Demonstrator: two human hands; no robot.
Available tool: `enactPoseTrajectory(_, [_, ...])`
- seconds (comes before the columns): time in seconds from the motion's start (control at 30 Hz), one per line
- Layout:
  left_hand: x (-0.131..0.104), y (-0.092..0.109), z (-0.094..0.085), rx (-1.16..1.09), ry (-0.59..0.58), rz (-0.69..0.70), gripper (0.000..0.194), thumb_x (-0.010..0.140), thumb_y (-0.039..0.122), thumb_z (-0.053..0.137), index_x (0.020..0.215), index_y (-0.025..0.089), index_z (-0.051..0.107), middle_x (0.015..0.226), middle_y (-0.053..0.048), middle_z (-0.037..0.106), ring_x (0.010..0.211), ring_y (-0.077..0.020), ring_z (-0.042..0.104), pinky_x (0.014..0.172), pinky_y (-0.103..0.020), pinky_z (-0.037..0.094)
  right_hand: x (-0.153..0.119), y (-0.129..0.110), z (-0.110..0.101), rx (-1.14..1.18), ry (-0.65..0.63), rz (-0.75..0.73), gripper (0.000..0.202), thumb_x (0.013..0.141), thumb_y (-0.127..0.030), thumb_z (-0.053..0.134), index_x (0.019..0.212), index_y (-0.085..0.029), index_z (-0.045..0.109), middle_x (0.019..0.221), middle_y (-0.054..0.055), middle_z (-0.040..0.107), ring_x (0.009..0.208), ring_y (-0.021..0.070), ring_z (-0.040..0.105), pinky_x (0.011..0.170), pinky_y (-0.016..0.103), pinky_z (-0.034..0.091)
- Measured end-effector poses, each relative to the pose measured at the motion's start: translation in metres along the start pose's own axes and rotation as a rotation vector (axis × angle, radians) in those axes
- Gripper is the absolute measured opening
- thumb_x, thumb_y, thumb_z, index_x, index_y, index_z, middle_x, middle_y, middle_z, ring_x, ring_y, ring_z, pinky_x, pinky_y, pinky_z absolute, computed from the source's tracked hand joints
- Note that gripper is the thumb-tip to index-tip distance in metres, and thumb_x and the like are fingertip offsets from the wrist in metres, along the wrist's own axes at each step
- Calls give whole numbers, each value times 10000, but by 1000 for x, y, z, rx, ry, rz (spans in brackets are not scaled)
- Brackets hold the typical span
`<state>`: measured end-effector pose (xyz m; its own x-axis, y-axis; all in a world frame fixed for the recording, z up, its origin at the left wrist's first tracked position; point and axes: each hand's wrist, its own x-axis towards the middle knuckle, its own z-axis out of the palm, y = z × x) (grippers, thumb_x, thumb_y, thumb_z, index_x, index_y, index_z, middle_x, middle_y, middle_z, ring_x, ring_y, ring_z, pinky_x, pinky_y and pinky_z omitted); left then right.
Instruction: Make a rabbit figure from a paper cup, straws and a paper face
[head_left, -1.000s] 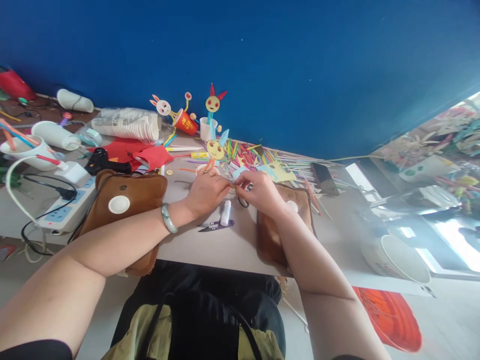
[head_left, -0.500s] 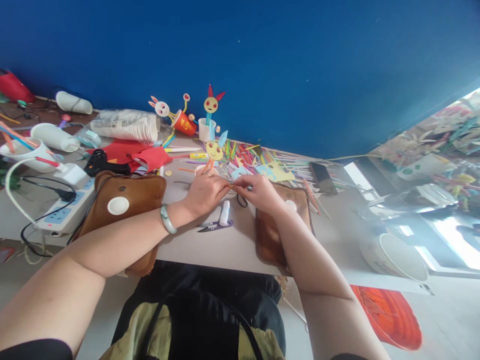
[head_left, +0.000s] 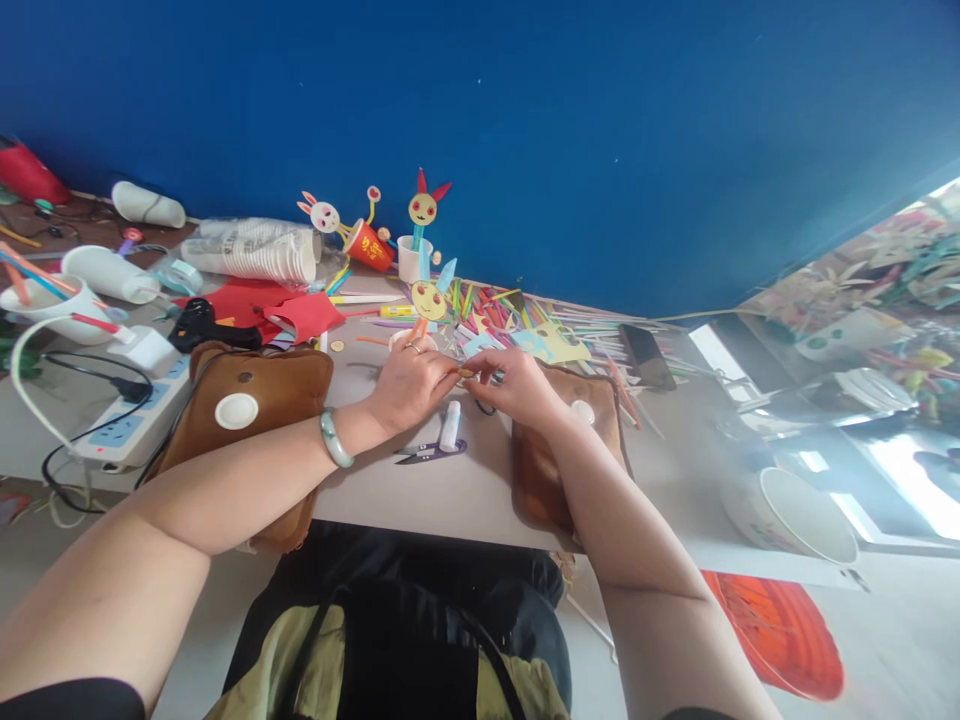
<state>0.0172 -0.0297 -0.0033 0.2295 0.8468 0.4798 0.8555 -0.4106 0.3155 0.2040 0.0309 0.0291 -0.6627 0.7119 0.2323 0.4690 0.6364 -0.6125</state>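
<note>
My left hand (head_left: 414, 388) and my right hand (head_left: 516, 385) meet over the table, the fingertips of both pinched together. Whatever lies between them is too small and covered to make out. Just behind my left hand rises a yellow round paper face (head_left: 428, 300) with light blue ears, on an orange stem above a white cup that my hand partly hides. Below my fingers lie a small white tube (head_left: 450, 427) and purple-handled thread snips (head_left: 431, 453), the tube resting against the snips. A dark loop (head_left: 486, 407) shows beneath my right hand.
Brown padded pouches (head_left: 247, 440) lie under or beside both forearms. Left are a power strip (head_left: 142, 410), a black glue gun (head_left: 206, 325), red paper (head_left: 304, 315) and stacked paper cups (head_left: 255, 250). Behind are paper rabbit figures (head_left: 421, 210) and coloured strips; a phone (head_left: 646, 357) lies right.
My right fingers have shifted very slightly at the pinch, and the dark loop below them shows less. Everything else looks the same.
</note>
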Motion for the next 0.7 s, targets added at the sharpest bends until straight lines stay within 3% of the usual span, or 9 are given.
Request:
enactPoseTrajectory(0.1, [-1, 0, 0, 0, 0, 1, 284, 1007, 315, 493, 948, 196, 744, 912, -66, 772, 967, -263, 645, 971, -467, 357, 0, 1, 1, 7, -7, -4, 149, 767, -206, 659, 889, -179, 740, 781, 22, 739, 651, 138, 626, 653, 262, 463])
enactPoseTrajectory(0.33, [-2, 0, 0, -3, 12, 10, 289, 1007, 313, 478, 986, 188, 738, 936, -73, 772, 987, -267, 642, 985, -465, 359, 1, 0, 2, 14, 13, 9, 151, 836, -314, 659, 826, -184, 736, 696, 15, 708, 616, 131, 589, 624, 256, 453])
enactPoseTrajectory(0.7, [-2, -1, 1, -14, 22, 30, 288, 1001, 312, 480, 1014, 189, 739, 931, -71, 767, 984, -264, 641, 984, -454, 374, 2, 3, 6, 47, 32, -10, 161, 832, -302, 635, 792, -180, 732, 668, 12, 697, 604, 131, 570, 609, 255, 445])
